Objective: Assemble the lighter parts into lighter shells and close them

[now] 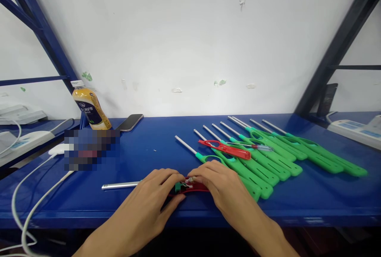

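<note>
A red long-necked lighter (198,187) lies near the table's front edge with its casing open, its metal tube (119,186) pointing left. My left hand (157,189) is closed around its tube end, thumb below and fingers above, beside a small green part (177,187). My right hand (220,181) grips the handle end, its fingertips at a small clear-and-metal piece (189,180) inside the casing. Much of the lighter is hidden under both hands. Beyond my right hand, a loose red casing half (228,149) and a screwdriver with a clear handle (257,146) rest on several green lighters (253,165).
The blue table (160,130) meets a white wall. At the left stand a yellow drink bottle (91,104), a phone (130,122), a blurred-out item and white cables (18,197). White power strips lie at left (32,140) and right (357,132). Slanted metal posts flank the table.
</note>
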The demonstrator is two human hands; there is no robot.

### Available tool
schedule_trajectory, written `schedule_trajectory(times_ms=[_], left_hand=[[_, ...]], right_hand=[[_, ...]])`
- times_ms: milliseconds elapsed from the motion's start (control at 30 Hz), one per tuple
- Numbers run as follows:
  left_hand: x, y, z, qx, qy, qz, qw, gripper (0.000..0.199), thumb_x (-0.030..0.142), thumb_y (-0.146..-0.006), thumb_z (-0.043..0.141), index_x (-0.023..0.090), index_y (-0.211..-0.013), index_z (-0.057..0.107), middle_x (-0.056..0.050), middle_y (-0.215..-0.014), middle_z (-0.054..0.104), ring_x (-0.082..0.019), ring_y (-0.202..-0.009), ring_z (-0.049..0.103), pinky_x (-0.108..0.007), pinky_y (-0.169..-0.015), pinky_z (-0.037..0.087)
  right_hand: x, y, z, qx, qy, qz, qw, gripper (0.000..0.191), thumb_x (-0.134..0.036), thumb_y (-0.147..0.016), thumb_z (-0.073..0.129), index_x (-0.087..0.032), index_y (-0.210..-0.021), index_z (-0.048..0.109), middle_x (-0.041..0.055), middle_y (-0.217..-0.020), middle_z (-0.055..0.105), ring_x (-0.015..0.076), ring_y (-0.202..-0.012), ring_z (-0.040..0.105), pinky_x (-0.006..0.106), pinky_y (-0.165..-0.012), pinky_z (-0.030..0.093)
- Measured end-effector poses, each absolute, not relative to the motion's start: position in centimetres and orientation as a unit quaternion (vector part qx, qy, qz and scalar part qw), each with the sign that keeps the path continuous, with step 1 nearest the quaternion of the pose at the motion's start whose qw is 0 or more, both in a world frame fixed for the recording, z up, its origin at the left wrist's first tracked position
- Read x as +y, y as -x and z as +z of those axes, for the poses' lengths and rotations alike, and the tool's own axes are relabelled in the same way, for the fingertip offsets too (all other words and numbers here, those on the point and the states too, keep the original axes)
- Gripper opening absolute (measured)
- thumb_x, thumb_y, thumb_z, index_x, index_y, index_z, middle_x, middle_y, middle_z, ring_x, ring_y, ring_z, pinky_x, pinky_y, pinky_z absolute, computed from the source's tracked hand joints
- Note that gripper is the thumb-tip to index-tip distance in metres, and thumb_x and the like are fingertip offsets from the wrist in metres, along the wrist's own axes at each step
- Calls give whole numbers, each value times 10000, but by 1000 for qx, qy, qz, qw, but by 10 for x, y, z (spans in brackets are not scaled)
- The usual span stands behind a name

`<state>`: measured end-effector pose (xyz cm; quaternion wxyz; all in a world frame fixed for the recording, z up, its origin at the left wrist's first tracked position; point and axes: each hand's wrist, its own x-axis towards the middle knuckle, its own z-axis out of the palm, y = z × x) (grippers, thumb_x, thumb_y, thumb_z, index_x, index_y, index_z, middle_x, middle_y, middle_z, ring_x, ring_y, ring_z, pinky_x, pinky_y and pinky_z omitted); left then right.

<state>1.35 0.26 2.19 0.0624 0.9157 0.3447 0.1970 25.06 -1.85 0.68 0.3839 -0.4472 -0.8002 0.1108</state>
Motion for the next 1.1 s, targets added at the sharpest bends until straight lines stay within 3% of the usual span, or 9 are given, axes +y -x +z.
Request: schedule_trajectory(times_ms=[533,1100], left_hand=[[4,-15,23,336,-922,182,69,298,271,-1100,548,312,-1393,516,-34,-1312,645,-250,-1141,646,-460,-1010,565],[0,-14,22,322,-927,187,50,327,251,-1115,497,318,-1436,503,-54,-1339,617,-262,-1157,636,-458,-1011,562]], right_hand=[[-19,-250,11,-804,448,119,373,369,34,-1012,533,-252,-1121,739,-13,-1078,769,186,-985,683,350,-919,520],[-21,-251,8,-806,462,109,355,431,22,-1028,429,-257,-1165,729,22,-1108,749,223,-1008,662,392,-906,535]])
